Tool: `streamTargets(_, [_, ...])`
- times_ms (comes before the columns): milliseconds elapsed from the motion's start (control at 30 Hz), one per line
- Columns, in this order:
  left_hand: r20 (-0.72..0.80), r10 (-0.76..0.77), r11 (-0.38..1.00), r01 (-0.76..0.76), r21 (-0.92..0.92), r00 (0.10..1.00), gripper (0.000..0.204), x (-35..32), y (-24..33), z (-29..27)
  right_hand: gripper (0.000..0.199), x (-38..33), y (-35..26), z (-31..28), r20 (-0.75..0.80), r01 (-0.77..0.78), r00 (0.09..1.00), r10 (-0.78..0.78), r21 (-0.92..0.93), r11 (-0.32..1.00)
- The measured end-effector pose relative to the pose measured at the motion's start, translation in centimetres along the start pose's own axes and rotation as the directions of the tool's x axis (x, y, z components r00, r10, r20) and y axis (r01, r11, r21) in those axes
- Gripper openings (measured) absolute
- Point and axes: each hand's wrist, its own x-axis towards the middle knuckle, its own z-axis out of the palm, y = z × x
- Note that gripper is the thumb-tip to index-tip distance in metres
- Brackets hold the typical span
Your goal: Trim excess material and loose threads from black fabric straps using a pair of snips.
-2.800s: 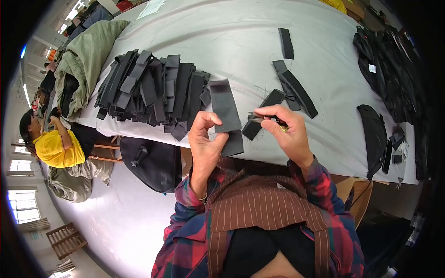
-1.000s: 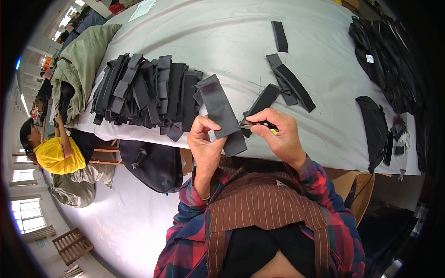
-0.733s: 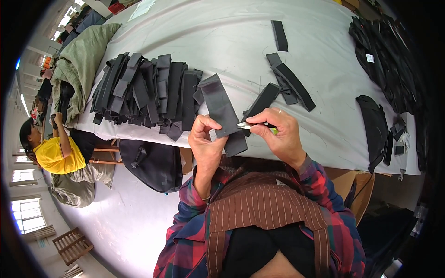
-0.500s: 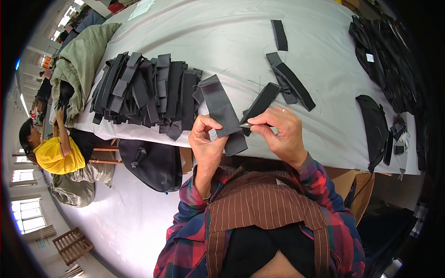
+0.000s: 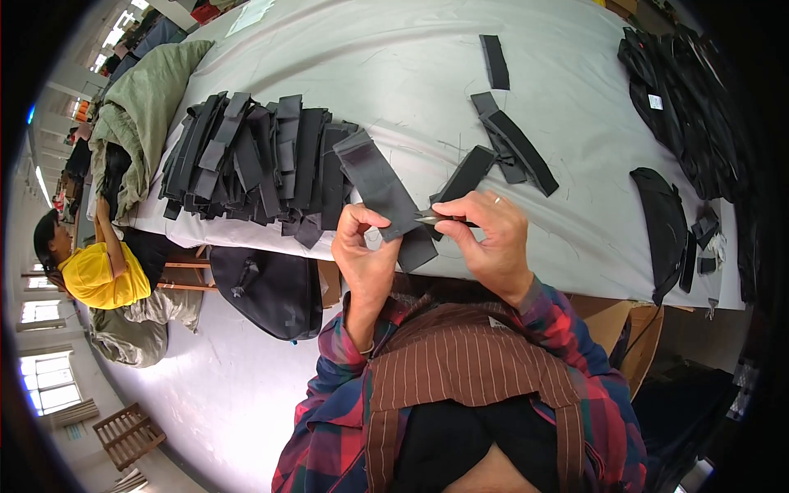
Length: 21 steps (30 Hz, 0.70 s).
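Observation:
A dark grey fabric strip [image 5: 374, 177] is pinched near its lower end by my left hand [image 5: 364, 251], thumb and fingers closed on it. Its upper part slants away to the left, and a shorter end hangs below the fingers. My right hand [image 5: 491, 242] grips a small pointed metal tool [image 5: 427, 218], whose tip meets the strip's right edge. Most of the tool is hidden by the fingers. Just beyond this hand lies a black strip [image 5: 467, 175]. A crowded row of dark strips [image 5: 246, 156] is on the table left of my hands.
Further strips [image 5: 522, 152] and a single strip [image 5: 495, 62] lie on the white-covered table [image 5: 394, 74], among loose threads. Black bundled goods [image 5: 682, 107] and a curved black piece [image 5: 657, 222] are at the right. A person in yellow [image 5: 103, 271] works at the far left.
The strip's upper end has swung left. My right hand has shifted slightly left and up, bringing the tool's tip against the strip's edge, and more of the tip shows.

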Motion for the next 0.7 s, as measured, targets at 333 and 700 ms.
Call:
streamTargets(333, [-0.014,-0.056,0.986,0.053,-0.157,0.998,0.024,-0.4,-0.4,0.7,0.014,-0.7,0.2,0.5,0.183,-0.446,0.889,0.419,0.549,0.707])
streamTargets(700, [0.021,-0.025,0.994,0.027,-0.11,0.999,0.028,0.1,-0.1,0.2,0.011,0.6,0.8,-1.1,0.105,-0.071,0.993,0.058,0.125,0.99])
